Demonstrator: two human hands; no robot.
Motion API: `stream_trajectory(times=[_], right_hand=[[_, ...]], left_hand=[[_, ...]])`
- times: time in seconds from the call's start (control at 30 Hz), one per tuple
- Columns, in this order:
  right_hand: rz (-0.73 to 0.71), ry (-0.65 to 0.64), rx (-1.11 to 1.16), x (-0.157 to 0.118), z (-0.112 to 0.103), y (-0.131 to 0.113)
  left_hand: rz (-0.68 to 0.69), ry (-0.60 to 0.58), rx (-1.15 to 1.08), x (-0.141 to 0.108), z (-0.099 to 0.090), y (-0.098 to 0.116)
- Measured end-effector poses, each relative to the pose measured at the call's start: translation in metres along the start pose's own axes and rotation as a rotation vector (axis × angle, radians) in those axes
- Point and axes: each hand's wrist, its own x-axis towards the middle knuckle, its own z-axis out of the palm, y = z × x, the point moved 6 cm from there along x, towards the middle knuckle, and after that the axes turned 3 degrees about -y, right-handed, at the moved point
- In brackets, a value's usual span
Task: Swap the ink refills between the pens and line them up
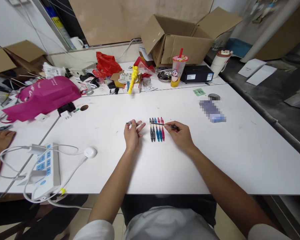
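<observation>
My left hand pinches a grey-tipped pen piece between thumb and finger, its other fingers spread. My right hand is closed on a dark pen barrel. A thin dark pen refill stretches level between the two hands, with a clear stretch toward the left one; how it joins the pieces is hard to make out. Beneath it, several pens lie side by side on the white table, black, blue and pink, their tips pointing away from me.
A blurred phone and a tape roll lie to the right. On the left are a power strip with white cables and a magenta bag. A drink cup and cardboard box stand behind. Another person's arm rests far left.
</observation>
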Motion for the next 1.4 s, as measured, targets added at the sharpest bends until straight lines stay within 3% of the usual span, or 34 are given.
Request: stream_trajectory(times=[0.33,0.6,0.8,1.0,1.27,1.4], right_hand=[[-0.002,-0.071,-0.007,-0.002,0.006,0.003],[0.044,-0.172,-0.010,-0.003,0.019,0.003],[-0.067,-0.138,0.009,-0.002,0.010,-0.009],[0.038,-0.178,-0.013,-0.001,0.010,0.006],[-0.017,-0.246,-0.024,-0.003,0.017,0.008],[-0.139,-0.292,-0.089,-0.004,0.020,0.000]], left_hand=[[-0.032,-0.021,-0.058,0.000,0.004,-0.006],[-0.077,-0.165,-0.038,-0.012,0.023,-0.021],[-0.033,-0.116,-0.047,-0.005,0.015,-0.012],[-0.009,-0.112,-0.048,-0.003,0.012,-0.010],[-0.014,-0.171,-0.007,-0.005,0.017,-0.019],[-0.010,-0.198,0.040,-0.009,0.021,-0.023]])
